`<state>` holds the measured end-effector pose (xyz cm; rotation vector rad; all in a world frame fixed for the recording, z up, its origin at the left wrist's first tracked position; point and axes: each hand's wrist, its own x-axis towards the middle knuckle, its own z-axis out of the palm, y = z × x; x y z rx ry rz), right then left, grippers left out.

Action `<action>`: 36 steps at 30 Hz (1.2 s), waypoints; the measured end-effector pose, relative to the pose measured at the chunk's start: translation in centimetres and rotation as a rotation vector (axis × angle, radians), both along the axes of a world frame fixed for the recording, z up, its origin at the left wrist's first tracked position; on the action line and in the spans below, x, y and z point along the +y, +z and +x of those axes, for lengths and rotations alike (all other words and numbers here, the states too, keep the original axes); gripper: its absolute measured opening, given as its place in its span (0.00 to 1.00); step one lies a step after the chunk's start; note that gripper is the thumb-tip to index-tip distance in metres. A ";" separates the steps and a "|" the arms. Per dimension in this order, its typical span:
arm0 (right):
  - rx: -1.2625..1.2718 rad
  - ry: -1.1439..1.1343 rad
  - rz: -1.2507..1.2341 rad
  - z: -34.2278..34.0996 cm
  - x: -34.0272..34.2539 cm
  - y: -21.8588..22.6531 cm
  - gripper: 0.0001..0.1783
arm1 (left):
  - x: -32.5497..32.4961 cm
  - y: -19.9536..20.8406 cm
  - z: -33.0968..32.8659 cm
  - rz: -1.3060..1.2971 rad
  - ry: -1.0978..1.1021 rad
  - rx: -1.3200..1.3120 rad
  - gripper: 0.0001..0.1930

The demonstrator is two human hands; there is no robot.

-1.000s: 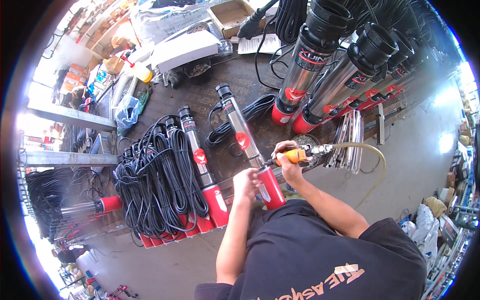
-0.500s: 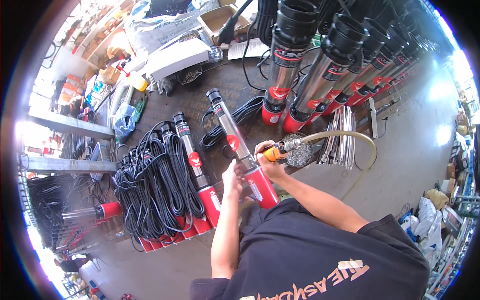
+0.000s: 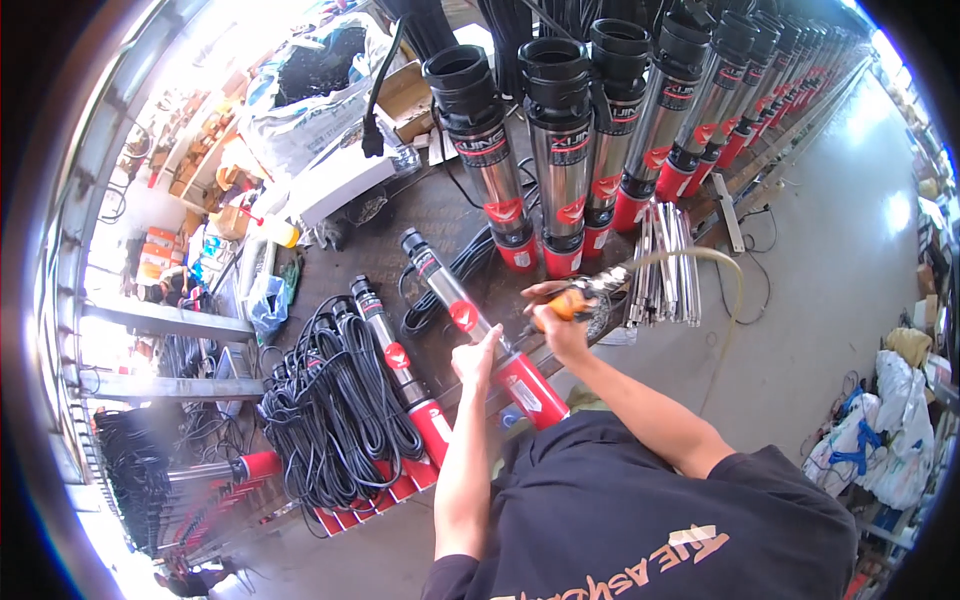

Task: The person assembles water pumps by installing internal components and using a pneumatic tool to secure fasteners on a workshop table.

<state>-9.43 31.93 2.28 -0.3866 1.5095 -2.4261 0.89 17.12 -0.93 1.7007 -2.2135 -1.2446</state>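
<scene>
A long submersible pump [image 3: 519, 382] with a steel barrel, red lower end and black top lies slanted on the bench in front of me. My left hand [image 3: 476, 360] is closed against the side of its barrel, just above the red part, the index finger stretched along it. My right hand [image 3: 562, 328] grips an orange air screwdriver [image 3: 570, 304] to the right of the barrel. The tool's tip points toward the barrel; I cannot tell whether it touches. A pale air hose [image 3: 690, 254] runs from the tool to the right and down.
Several pumps with bundled black cables [image 3: 335, 410] lie at left. Upright pumps [image 3: 560, 170] line the far right bench edge. Steel strips [image 3: 664, 270] lie beyond my right hand. A white box [image 3: 340, 183] and a large sack [image 3: 310, 85] sit at the far left.
My right hand and the air screwdriver have drawn back a little to the right from the barrel. My left index finger now points up along it. The head view has shifted.
</scene>
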 end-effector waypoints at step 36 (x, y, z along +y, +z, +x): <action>0.331 0.046 -0.142 1.3 -3.8 13.3 0.13 | 1.8 7.5 -1.4 1.512 0.348 1.166 0.11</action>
